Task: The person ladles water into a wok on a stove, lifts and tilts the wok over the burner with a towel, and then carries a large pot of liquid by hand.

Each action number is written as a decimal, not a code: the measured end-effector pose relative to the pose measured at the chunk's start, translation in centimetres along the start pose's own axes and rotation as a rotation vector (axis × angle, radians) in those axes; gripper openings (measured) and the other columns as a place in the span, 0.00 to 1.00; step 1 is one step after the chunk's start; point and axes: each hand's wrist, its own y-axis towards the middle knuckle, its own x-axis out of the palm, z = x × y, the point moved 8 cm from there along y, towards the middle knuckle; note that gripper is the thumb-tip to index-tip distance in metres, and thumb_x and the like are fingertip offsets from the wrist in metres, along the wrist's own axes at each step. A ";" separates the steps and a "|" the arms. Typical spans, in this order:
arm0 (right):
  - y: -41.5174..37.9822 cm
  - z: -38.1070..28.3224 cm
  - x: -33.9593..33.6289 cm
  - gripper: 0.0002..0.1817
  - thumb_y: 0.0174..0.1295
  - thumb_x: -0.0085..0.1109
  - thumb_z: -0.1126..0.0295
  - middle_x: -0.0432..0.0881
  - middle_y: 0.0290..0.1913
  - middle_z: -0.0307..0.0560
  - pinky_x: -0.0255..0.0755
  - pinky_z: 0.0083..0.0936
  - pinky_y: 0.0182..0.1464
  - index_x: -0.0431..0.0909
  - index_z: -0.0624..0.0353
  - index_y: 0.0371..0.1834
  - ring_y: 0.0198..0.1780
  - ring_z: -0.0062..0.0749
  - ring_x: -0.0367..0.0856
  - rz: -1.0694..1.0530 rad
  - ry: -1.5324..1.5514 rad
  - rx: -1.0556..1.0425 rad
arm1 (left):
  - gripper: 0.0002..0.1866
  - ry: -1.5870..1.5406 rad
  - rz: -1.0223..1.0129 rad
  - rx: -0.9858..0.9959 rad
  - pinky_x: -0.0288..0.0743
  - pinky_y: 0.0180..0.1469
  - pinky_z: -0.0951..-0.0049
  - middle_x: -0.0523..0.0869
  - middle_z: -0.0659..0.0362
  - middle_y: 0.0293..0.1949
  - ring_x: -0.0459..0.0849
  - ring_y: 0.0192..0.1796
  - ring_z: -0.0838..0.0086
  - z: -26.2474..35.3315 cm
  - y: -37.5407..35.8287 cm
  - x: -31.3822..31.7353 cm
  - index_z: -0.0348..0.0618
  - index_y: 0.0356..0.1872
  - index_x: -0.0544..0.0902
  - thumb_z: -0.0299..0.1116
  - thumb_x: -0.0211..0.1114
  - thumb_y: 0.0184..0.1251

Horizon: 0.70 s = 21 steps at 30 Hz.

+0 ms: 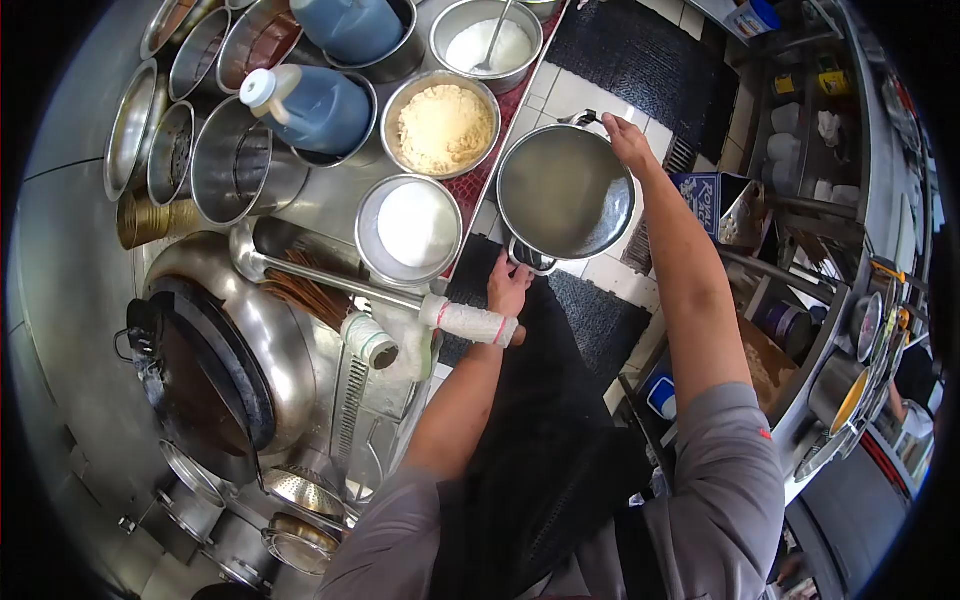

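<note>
A round metal pot (628,205) with two side handles is held over the floor in front of me, with what looks like cloudy, brownish liquid in it. My left hand (510,287) grips its near handle, and my right hand (628,143) is closed round the far one. Close to my left wrist lies a long metal ladle (340,279) with a cloth-wrapped handle. Left of the pot, a bowl of white powder (410,224) and a bowl of yellowish powder (443,128) stand at the counter edge.
A large wok (205,375) sits on the left. Jugs of dark liquid (318,112) and several metal bowls fill the upper left. Black mats (630,60) cover parts of the tiled floor. Shelves with a blue box (698,197) run along the right. Another person's arm (893,402) shows far right.
</note>
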 end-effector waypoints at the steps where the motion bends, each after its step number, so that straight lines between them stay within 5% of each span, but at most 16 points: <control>1: 0.6 0.3 0.3 0.35 0.69 0.41 0.39 0.79 0.57 0.64 0.67 0.37 0.64 0.75 0.59 0.62 0.62 0.54 0.75 0.005 -0.009 0.009 | 0.26 -0.019 -0.009 -0.009 0.83 0.43 0.73 0.84 0.53 0.42 0.86 0.40 0.72 0.1 0.0 0.1 0.36 0.68 0.66 0.25 0.58 0.70; 6: 1.2 0.3 0.5 0.37 0.69 0.40 0.38 0.79 0.57 0.65 0.66 0.37 0.65 0.76 0.60 0.60 0.63 0.55 0.75 -0.031 -0.011 0.031 | 0.20 -0.082 -0.035 -0.035 0.84 0.45 0.73 0.84 0.55 0.42 0.86 0.40 0.72 0.5 0.4 0.2 0.38 0.63 0.71 0.23 0.56 0.71; 9: 2.2 1.5 1.2 0.41 0.68 0.42 0.36 0.79 0.56 0.65 0.66 0.34 0.64 0.74 0.69 0.61 0.61 0.48 0.76 -0.067 0.074 0.028 | 0.19 -0.110 -0.035 -0.043 0.85 0.46 0.72 0.83 0.54 0.42 0.86 0.41 0.71 0.3 0.5 0.3 0.37 0.62 0.72 0.22 0.55 0.71; 12: 2.7 2.7 1.5 0.39 0.68 0.41 0.36 0.79 0.56 0.66 0.66 0.36 0.65 0.77 0.63 0.60 0.62 0.54 0.75 -0.084 0.097 0.112 | 0.19 -0.120 -0.032 -0.041 0.85 0.47 0.71 0.83 0.54 0.43 0.86 0.41 0.70 0.5 0.6 0.4 0.36 0.62 0.72 0.21 0.55 0.70; 21: 2.5 2.6 1.3 0.40 0.67 0.43 0.36 0.79 0.56 0.66 0.66 0.36 0.65 0.76 0.65 0.60 0.63 0.54 0.75 -0.063 0.157 0.124 | 0.19 -0.173 -0.027 -0.026 0.86 0.49 0.69 0.82 0.54 0.42 0.85 0.44 0.70 1.1 0.4 0.5 0.32 0.61 0.72 0.20 0.56 0.70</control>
